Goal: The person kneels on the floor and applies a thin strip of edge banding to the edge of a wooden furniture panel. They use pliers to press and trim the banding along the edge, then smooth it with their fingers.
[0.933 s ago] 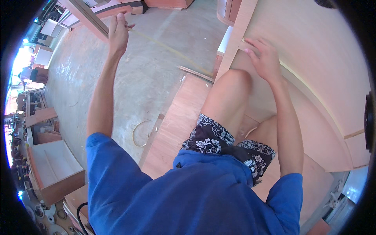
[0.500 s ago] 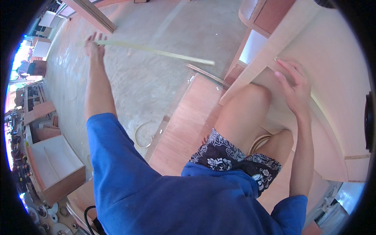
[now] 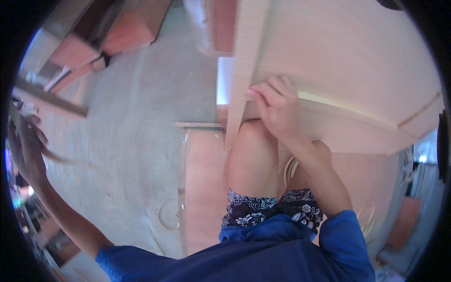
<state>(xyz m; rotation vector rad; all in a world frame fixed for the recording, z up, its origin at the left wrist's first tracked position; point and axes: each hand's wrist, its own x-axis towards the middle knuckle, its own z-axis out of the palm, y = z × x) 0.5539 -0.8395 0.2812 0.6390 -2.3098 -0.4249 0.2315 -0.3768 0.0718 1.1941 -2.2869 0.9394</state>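
My left hand [image 3: 27, 143], blurred at the far left, has its fingers curled on a thin, flexible strip [image 3: 58, 157] that trails off to the right. My right hand [image 3: 277, 108] is bent with thumb and fingertips drawn together against an upright plywood board [image 3: 246, 40], where a pale yellow curved edge [image 3: 336, 105] meets it; whatever is between those fingertips is hidden. That edge runs across a large curved plywood panel [image 3: 347, 51]. My bare knees are bent below it, over a plywood sheet [image 3: 204, 169].
Concrete floor [image 3: 131, 117] lies to the left, with a wooden beam [image 3: 51, 96] and plywood boxes [image 3: 127, 30] behind. A loose band [image 3: 169, 221] lies by the sheet. Coiled strips [image 3: 292, 169] sit between my legs. Dark clutter lines the left rim; boards stand at right.
The view has swung round. My left hand has moved out to the far left, pulling the strip with it. My right hand's fingers have drawn closer together at the upright board.
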